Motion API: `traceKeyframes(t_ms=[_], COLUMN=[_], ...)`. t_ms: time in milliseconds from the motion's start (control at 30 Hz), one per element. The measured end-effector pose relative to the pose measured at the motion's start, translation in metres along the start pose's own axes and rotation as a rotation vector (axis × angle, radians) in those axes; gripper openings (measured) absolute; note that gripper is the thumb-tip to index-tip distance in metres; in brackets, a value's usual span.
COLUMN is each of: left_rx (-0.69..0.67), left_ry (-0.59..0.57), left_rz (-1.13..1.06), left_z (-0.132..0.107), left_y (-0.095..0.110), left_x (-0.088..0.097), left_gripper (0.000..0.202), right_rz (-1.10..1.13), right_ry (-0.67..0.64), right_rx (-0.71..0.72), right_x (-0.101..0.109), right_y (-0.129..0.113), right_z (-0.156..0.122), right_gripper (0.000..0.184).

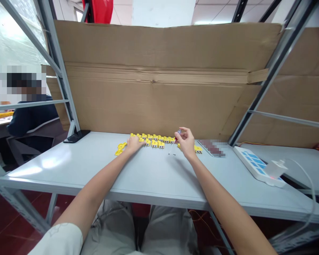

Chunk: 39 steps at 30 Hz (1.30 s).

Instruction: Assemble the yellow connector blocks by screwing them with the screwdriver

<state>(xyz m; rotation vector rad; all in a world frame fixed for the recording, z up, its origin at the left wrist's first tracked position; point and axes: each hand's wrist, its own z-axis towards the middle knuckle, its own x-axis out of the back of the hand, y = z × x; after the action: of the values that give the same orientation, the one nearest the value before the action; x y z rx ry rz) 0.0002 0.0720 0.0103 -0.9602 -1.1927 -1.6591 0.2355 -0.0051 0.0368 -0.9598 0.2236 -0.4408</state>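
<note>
Several small yellow blocks [161, 145] with dark round holes stand in rows at the back of the grey table. My left hand [133, 143] is among them at the left end, its fingers closed at a yellow block [141, 140] that is partly hidden. A small screwdriver [172, 146] is pinched in my right hand [186, 140], its thin shaft slanting down to the left. Near its tip, a tiny dark piece [174, 154] lies on the table, too small to name. More yellow blocks [198, 149] show just right of my right hand, and others [119, 150] lie left of my left hand.
A flat phone-like item [212, 148], partly blurred, lies right of the blocks. Further right is a white power strip [255, 166] with a plugged-in charger [275, 168] and cable. Cardboard [154, 102] walls the back, between metal posts [65, 71]. A seated person [34, 115] is at left.
</note>
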Motion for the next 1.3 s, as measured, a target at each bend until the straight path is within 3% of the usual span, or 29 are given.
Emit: traceKeyframes(t_ms=[100, 200, 300, 433, 533, 667, 833, 1000, 1167, 1300], left_rx=[0.012, -0.036, -0.068, -0.052, -0.06, -0.152, -0.087, -0.332, -0.616, -0.703], left_ry=[0.024, 0.065, 0.114, 0.074, 0.057, -0.011, -0.082, -0.125, -0.238, -0.311], left_rz=[0.016, -0.007, -0.003, 0.024, 0.028, 0.021, 0.154, 0.031, -0.225, -0.388], left_z=[-0.003, -0.002, 0.0, -0.008, -0.021, -0.037, -0.055, -0.068, -0.068, -0.054], left_y=[0.004, -0.004, -0.024, -0.057, -0.072, -0.076, -0.073, -0.059, -0.02, 0.01], left_x=[-0.004, 0.006, 0.027, 0.056, 0.067, 0.065, 0.053, 0.039, 0.022, 0.013], left_gripper=[0.049, 0.05, 0.041, 0.026, 0.024, 0.022, 0.025, 0.019, 0.018, 0.026], right_rz=[-0.026, -0.148, -0.493, -0.933, -0.979, -1.011, -1.015, -0.965, -0.914, -0.812], right_ry=[0.007, -0.024, -0.195, -0.464, -0.515, -0.493, -0.427, -0.452, -0.466, -0.507], right_rx=[-0.005, -0.023, -0.116, -0.27, -0.319, -0.262, -0.167, -0.117, -0.071, 0.017], right_x=[0.002, 0.007, 0.017, 0.028, 0.032, 0.033, 0.025, 0.013, 0.005, 0.0], right_y=[-0.001, 0.0, 0.006, 0.022, 0.032, 0.034, 0.029, 0.028, 0.022, 0.017], right_z=[0.001, 0.006, 0.011, 0.012, 0.01, 0.011, 0.009, 0.003, 0.0, -0.003], right_gripper=[0.044, 0.039, 0.031, 0.025, 0.016, 0.017, 0.029, 0.025, 0.021, 0.018])
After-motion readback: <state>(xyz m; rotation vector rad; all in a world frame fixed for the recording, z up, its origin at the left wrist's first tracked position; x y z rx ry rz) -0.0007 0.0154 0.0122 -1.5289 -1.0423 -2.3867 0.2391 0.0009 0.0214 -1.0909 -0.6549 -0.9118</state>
